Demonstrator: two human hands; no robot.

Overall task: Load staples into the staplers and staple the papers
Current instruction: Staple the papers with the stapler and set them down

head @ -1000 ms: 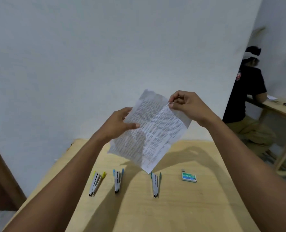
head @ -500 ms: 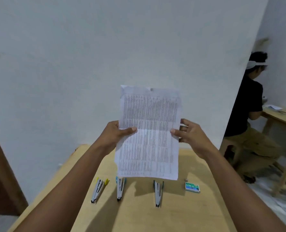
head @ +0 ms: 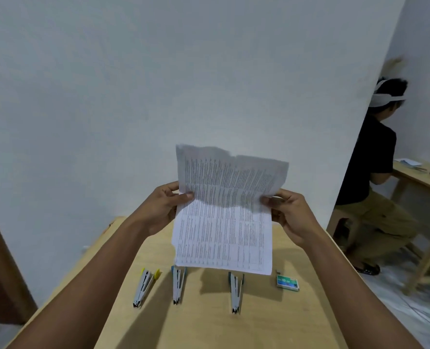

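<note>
White papers (head: pixel 224 222) are held upright above the counter (head: pixel 208 323), pinched at the side edges by the left hand (head: pixel 158 210) and the right hand (head: pixel 292 215), and are best squared before a stapler (head: pixel 177 285) is picked.

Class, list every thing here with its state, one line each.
Papers, held up, top half bent.
Left hand, grips papers' left edge.
Right hand, grips papers' right edge.
Yellow stapler, lying on table.
Middle stapler, lying on table.
Right stapler, lying on table.
Staple box, lying flat.

A person in black (head: pixel 370 157) sits at a far wooden table (head: pixel 410 178).
</note>
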